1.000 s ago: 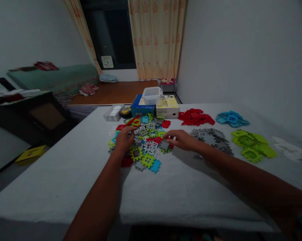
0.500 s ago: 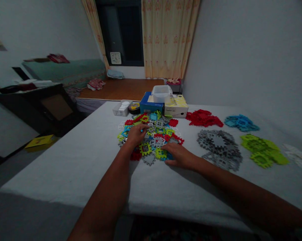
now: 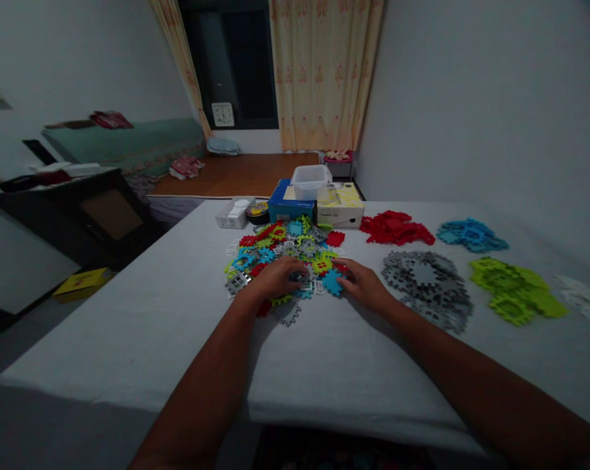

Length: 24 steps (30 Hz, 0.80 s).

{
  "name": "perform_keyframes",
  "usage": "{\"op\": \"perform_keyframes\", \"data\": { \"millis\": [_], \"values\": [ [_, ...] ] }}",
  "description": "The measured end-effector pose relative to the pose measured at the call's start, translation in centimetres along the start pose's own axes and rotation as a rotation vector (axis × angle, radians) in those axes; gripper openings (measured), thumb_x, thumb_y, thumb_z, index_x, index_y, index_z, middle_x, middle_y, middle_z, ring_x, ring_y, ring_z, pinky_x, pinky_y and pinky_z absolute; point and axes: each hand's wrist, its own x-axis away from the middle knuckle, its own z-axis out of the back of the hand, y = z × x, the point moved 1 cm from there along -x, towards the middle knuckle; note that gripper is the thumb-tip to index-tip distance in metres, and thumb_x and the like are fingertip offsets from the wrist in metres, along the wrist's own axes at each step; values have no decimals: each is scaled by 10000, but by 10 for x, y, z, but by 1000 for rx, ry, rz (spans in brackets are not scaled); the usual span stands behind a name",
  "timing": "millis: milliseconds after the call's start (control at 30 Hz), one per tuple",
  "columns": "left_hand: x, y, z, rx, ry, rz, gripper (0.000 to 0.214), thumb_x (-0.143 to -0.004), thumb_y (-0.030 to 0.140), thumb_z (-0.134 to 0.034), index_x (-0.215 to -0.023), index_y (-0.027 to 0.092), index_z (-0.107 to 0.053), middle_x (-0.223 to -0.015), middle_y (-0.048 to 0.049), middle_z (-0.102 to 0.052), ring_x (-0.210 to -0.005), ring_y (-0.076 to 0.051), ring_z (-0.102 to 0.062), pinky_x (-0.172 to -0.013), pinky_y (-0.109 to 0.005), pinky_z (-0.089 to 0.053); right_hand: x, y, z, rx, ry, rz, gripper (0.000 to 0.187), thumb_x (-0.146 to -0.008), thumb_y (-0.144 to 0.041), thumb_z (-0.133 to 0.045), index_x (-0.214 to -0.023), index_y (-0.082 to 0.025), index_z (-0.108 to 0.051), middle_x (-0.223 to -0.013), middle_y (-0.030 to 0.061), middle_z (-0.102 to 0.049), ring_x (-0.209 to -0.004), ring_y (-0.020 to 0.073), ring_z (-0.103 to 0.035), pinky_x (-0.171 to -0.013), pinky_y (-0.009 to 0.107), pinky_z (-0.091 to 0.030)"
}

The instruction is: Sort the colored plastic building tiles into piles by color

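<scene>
A mixed pile of notched plastic building pieces (image 3: 265, 256) in red, blue, green, grey and white lies on the white-covered table. My left hand (image 3: 278, 277) is at the near side of the pile, its fingers curled round a grey notched piece (image 3: 301, 275) that they partly cover. To the right, my right hand (image 3: 366, 284) has its thumb against a blue notched piece (image 3: 333, 282); its index finger reaches above, beside a yellow-green piece (image 3: 321, 264). A grey piece (image 3: 288, 314) lies at the pile's near edge.
Right of the pile are sorted heaps: red (image 3: 397, 228), blue (image 3: 471, 235), grey (image 3: 427, 284) and green (image 3: 517, 287). Behind stand a blue box (image 3: 291, 210), a yellow-white box (image 3: 341, 212), a clear container (image 3: 310, 183), a white tray (image 3: 232, 220) and a round tin (image 3: 258, 212).
My left hand has moved toward me and right, from the pile's middle to its near side. My right hand has shifted right and slightly away. The blue and yellow-green pieces beside it have moved farther back.
</scene>
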Motion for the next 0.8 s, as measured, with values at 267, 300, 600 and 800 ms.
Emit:
{"op": "perform_keyframes", "data": {
  "millis": [267,300,600,800],
  "values": [
    [2,-3,9,-30,68,156,154,-847,321,-646,-953,246,-729,-1003,-42,-698,-951,-214,-628,-844,-325,-488,-1,0,6,-66,42,-57,412,-830,-268,-555,-1219,-157,-639,-938,74,-688,-729,171,-578,-712,312,-477],
    [2,1,9,-10,-3,127,156,-820,351,-683,-928,248,-728,-974,-34,-699,-924,-210,-628,-822,-312,-484,-1,1,6,-73,43,-65,416,-830,-271,-553,-1220,-155,-636,-926,70,-685,-724,170,-573,-705,310,-473],
    [2,22,4,-139,-152,2,340,-758,351,-730,-1075,237,-680,-1077,-60,-661,-972,-224,-614,-805,-295,-463,0,2,2,-112,38,-48,411,-826,-254,-548,-1214,-150,-637,-892,57,-681,-709,153,-553,-709,300,-458],
    [1,16,6,-66,18,19,268,-899,292,-536,-1115,256,-690,-1153,-53,-681,-988,-200,-651,-863,-298,-481,0,4,2,-100,36,-75,409,-820,-258,-544,-1204,-156,-640,-910,57,-685,-697,153,-552,-688,298,-453]
  ]
}}
